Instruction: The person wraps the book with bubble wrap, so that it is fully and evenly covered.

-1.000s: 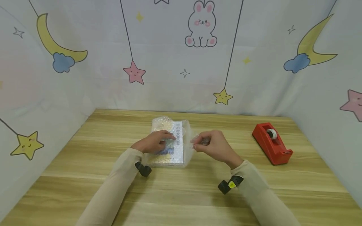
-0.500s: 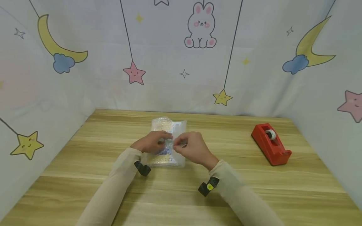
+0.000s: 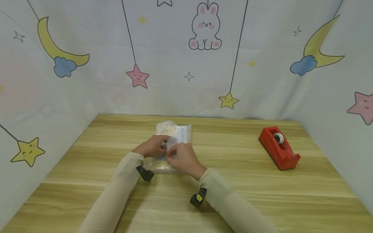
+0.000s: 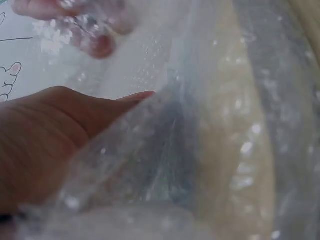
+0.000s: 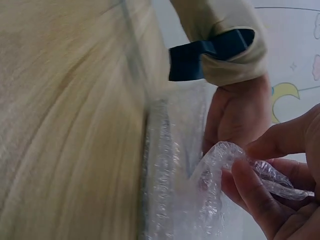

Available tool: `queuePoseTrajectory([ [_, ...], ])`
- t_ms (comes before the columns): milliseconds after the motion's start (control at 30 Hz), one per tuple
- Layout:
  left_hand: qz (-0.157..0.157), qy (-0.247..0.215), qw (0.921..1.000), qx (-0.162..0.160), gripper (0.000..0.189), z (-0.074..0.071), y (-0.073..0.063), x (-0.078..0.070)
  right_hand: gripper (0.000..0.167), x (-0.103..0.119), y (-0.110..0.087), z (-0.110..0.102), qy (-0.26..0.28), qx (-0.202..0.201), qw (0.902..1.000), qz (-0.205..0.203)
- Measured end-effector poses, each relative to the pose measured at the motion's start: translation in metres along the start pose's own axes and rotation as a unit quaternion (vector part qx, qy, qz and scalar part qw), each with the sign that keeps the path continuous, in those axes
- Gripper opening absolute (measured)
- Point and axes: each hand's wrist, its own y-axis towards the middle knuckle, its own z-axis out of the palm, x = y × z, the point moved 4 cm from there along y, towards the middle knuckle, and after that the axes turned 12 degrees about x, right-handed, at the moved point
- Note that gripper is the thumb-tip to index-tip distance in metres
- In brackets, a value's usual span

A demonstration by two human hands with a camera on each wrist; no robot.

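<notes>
A book [image 3: 182,132] with a pale cover lies on the table inside clear bubble wrap [image 3: 166,127], a layer of which covers its left part. My left hand [image 3: 152,146] rests on the wrapped book from the left, its thumb stretched out in the left wrist view. Right beside it, my right hand [image 3: 186,158] pinches the wrap's loose right flap between thumb and fingers and holds it folded over the book. Crumpled film [image 5: 220,160] bulges out between those fingers in the right wrist view. Both hands hide the book's lower middle.
A red tape dispenser [image 3: 279,147] with a small roll of tape [image 3: 278,138] stands at the right of the wooden table [image 3: 233,194]. A white curtain [image 3: 163,97] printed with stars, moons and a rabbit closes off the back and sides.
My right hand has moved left across the book, drawing the bubble wrap's right flap over the cover towards my left hand. The left hand has stayed nearly in place.
</notes>
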Motion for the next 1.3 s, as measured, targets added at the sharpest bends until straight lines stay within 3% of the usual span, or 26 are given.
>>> queuePoseTrajectory([
  [100, -0.003, -0.007, 1.0000, -0.001, 0.021, 0.000, 0.000, 0.003, 0.007, 0.000, 0.002, 0.006, -0.016, 0.004, 0.9999, 0.001],
  [267, -0.033, -0.048, 0.9982, 0.012, 0.049, 0.002, -0.003, 0.007, 0.011, -0.002, 0.004, 0.015, -0.026, 0.025, 0.9993, -0.008],
  [467, -0.041, -0.080, 0.9955, 0.028, 0.057, 0.005, -0.005, 0.007, 0.014, -0.002, 0.004, 0.021, -0.047, 0.045, 0.9973, -0.035],
  [700, -0.027, -0.151, 0.9875, 0.038, 0.077, 0.008, -0.010, 0.013, 0.038, 0.005, -0.001, 0.024, -0.102, 0.129, 0.9857, -0.037],
  [867, -0.005, -0.184, 0.9823, 0.034, 0.073, 0.005, -0.013, 0.014, 0.043, 0.005, -0.004, 0.022, -0.118, 0.167, 0.9782, -0.034],
  [1000, 0.005, -0.197, 0.9797, 0.038, 0.059, -0.001, -0.013, 0.012, 0.043, 0.004, -0.005, 0.022, -0.121, 0.202, 0.9717, -0.024],
  [1200, -0.004, -0.164, 0.9861, 0.027, 0.041, -0.012, -0.015, 0.008, 0.042, 0.005, -0.008, 0.024, -0.161, 0.222, 0.9612, -0.033],
  [1300, 0.012, -0.113, 0.9934, 0.009, 0.038, -0.014, -0.014, 0.002, 0.042, 0.004, -0.010, 0.026, -0.179, 0.224, 0.9572, -0.037],
])
